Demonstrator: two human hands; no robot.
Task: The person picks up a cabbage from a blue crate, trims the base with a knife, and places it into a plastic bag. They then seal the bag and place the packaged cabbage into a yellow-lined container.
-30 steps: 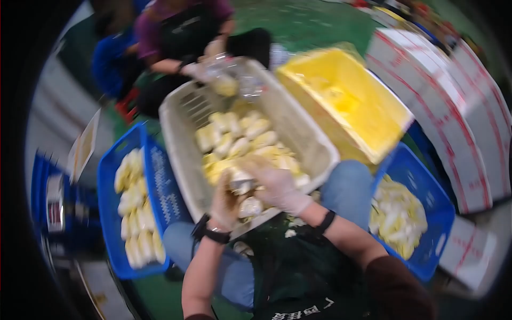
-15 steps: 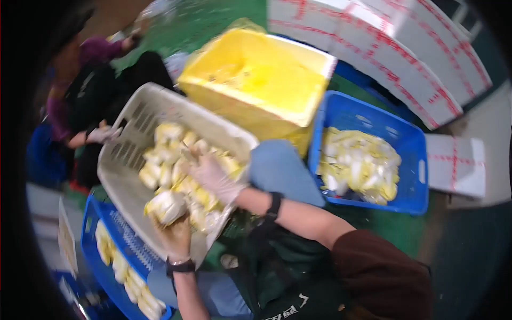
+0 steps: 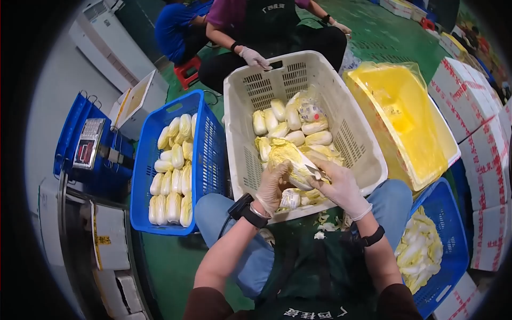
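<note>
My left hand (image 3: 273,188), in a thin glove, is closed around the lower side of a napa cabbage (image 3: 290,156) with yellow leaves. The cabbage is tilted over the near end of a large off-white plastic crate (image 3: 368,170). My right hand (image 3: 341,188), also gloved, is closed on what looks like a small knife (image 3: 313,170), its blade against the base of the cabbage; the handle is hidden in my fingers. More napa cabbages (image 3: 278,110) lie in the crate beyond my hands, along with a plastic bag (image 3: 311,112).
A blue crate (image 3: 213,154) of cabbages stands left, another blue crate (image 3: 453,250) of loose leaves right. A yellow-lined box (image 3: 373,114) adjoins the off-white crate. Opposite, a co-worker's gloved hand (image 3: 255,57) rests at the crate's far rim. A scale (image 3: 88,144) stands far left.
My view has swung round to face the off-white crate squarely. My hands have come together, bringing the knife to the base of the cabbage in my left hand.
</note>
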